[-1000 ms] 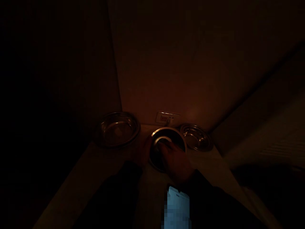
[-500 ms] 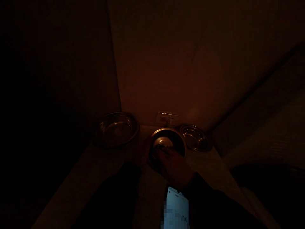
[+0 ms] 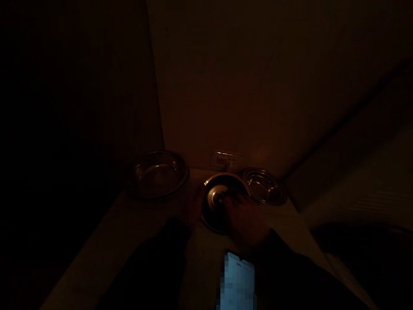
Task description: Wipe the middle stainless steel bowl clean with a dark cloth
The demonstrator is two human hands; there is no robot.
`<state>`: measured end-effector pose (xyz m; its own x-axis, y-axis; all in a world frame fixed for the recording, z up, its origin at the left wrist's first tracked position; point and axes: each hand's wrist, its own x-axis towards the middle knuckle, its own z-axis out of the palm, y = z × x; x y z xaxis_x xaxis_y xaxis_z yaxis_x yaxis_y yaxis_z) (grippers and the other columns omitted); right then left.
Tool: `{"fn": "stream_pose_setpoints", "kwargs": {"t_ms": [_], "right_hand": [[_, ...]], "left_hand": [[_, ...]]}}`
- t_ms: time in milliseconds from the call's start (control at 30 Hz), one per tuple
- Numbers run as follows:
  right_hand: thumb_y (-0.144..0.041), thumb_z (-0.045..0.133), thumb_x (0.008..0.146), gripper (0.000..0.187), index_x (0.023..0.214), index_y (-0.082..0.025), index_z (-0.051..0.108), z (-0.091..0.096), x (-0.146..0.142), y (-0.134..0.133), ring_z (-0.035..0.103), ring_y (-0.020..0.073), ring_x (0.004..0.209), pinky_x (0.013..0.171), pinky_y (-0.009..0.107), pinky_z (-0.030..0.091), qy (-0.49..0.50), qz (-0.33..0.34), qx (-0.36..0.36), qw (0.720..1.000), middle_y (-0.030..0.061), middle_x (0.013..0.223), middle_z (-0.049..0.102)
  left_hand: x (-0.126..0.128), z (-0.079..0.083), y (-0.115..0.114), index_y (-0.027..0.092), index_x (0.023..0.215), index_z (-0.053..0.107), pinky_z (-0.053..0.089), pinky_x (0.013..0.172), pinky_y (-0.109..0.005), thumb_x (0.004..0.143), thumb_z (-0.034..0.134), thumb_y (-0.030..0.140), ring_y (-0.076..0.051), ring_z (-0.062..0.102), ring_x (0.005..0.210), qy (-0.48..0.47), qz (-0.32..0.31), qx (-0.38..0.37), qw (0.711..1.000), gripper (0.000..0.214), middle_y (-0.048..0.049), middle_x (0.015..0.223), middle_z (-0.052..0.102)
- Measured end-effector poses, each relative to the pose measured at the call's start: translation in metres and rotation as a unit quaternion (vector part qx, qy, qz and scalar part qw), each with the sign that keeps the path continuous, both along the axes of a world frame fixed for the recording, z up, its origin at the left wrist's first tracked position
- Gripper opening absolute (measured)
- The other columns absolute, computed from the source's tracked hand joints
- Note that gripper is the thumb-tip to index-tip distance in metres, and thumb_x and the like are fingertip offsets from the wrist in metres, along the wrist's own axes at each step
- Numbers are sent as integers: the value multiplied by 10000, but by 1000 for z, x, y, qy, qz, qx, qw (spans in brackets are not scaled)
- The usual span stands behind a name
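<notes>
In the dim head view a round metal bowl [image 3: 213, 219] stands on the table, its rim and inner bottom catching a little light. My left hand [image 3: 195, 207] is against the bowl's left side and grips it there; its fingers are barely visible in the dark. My right hand [image 3: 247, 217] reaches over the right part of the bowl with its fingers bent down inside. Something dark seems to be at those fingertips, too dim to name. What lies in the bowl cannot be made out.
A wide metal basin [image 3: 158, 189] stands at the back left, and a shallow metal dish [image 3: 269, 193] at the back right. A lit phone [image 3: 238, 280] lies in front on the table [image 3: 206, 258]. A wall socket [image 3: 222, 160] with a plug is behind the bowl.
My right hand has moved to the right within the bowl, uncovering more of its left inside. My left hand stays at the bowl's side. The light has dimmed slightly.
</notes>
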<state>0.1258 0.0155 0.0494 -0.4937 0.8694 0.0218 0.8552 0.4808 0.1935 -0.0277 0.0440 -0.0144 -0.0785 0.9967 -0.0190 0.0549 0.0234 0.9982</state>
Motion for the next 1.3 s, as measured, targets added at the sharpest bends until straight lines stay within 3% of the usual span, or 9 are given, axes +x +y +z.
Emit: {"fn": "stream_pose_setpoints", "kwargs": {"t_ms": [333,433,633,900,1067,1300], "right_hand": [[-163,463,874,255,1074,-132,618,2,4,-13,607,254,943,811,347,418,19,45,-98,994,141,996,677],[-160,462,873,281,1114,-139,603,0,0,-14,594,251,974,869,361,405,46,63,-115,990,135,1038,667],[-167,432,911,348,1240,-125,536,-3,-13,-9,558,237,1047,930,361,381,92,77,-88,989,135,1100,652],[-132,397,914,350,1236,-126,533,-2,-13,1,520,282,1103,890,410,391,67,23,-22,997,146,1228,608],[-134,387,915,313,1169,-115,570,-2,1,-4,553,290,1020,862,428,387,36,-4,-32,999,160,1167,632],[-169,483,871,320,1174,-150,584,-6,4,-12,567,251,1024,889,375,383,80,73,-115,987,121,1078,663]], "left_hand": [[1,3,0,171,1112,653,416,1029,-364,904,318,529,-221,601,1124,-15,-10,-6,1000,532,-68,1169,684],[1,7,-2,165,1130,645,392,1051,-377,902,320,527,-229,580,1158,-12,-11,-13,1000,537,-73,1195,670],[0,9,-1,151,1137,639,383,1052,-389,912,326,465,-245,581,1154,8,13,-18,1000,497,-84,1195,668],[-1,7,-2,143,1130,637,414,1026,-370,918,315,463,-223,608,1106,16,-13,-12,1000,500,-90,1170,678],[0,3,1,146,1120,636,409,1033,-358,909,316,499,-216,598,1117,-6,-15,3,1000,521,-85,1181,672],[0,8,-1,153,1094,653,392,1037,-372,912,295,501,-234,606,1095,17,-8,-21,1000,531,-77,1130,693]]}}
